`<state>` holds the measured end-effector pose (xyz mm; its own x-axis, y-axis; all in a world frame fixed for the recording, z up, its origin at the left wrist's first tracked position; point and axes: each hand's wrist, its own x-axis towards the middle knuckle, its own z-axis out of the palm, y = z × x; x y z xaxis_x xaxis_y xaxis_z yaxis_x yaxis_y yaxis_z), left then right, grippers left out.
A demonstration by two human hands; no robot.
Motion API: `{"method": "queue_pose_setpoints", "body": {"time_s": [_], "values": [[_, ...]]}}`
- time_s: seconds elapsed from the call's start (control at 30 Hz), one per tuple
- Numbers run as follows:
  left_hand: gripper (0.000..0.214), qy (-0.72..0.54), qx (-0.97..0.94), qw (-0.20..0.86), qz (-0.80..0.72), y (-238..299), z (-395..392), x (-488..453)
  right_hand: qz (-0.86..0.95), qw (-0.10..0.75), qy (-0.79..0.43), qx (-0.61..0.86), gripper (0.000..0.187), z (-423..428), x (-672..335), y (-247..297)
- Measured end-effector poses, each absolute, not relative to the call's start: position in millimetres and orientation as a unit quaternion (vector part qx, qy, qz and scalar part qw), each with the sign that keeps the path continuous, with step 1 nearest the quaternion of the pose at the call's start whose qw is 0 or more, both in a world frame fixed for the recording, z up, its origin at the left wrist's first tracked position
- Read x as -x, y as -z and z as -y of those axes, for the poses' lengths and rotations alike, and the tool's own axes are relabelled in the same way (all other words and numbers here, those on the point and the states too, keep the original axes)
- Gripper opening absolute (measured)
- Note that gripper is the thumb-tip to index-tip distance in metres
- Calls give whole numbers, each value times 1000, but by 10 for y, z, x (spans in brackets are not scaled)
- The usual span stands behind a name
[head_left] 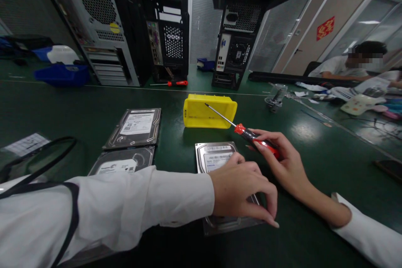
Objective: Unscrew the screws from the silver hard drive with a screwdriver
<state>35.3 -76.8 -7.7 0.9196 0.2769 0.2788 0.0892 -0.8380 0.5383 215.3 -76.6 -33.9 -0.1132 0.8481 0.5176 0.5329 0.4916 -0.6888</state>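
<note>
From the head camera, the left hand (243, 188) lies palm down on the silver metal hard drive with a white barcode label (216, 157), fingers spread over its near half and curled past its right edge, apparently pinning it flat to the dark green bench top (314, 142) so it cannot slide. Just right of that hand, the right hand (284, 163) is closed around the red-and-black handle of a slim steel-shafted screwdriver (248, 133); the shaft slants up and away, its tip hanging in front of the yellow plastic parts bin (210, 111) that sits just beyond the held drive.

Left of the pinned drive, well apart, lie two more silver hard drives (133, 127), one behind the other and nearly touching. Farther off stand open black computer cases (238, 46) with a second red-handled screwdriver (176, 83) lying near them.

Right of the screwdriver hand the bench is bare for a good stretch, giving room to swing the tool; another person (345, 65) sits at the far right end.
</note>
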Motion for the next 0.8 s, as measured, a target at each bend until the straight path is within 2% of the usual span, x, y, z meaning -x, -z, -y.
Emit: {"method": "queue_pose_setpoints", "body": {"time_s": [0.23, 0.8], "values": [[15, -181, -920, 297, -179, 68, 805, -356, 730, 458, -160, 481, 21, 775, -2158, 337], [15, -97, -912, 349, -192, 6, 721, -385, 733, 448, -158, 486, 18, 787, -2148, 314]]}}
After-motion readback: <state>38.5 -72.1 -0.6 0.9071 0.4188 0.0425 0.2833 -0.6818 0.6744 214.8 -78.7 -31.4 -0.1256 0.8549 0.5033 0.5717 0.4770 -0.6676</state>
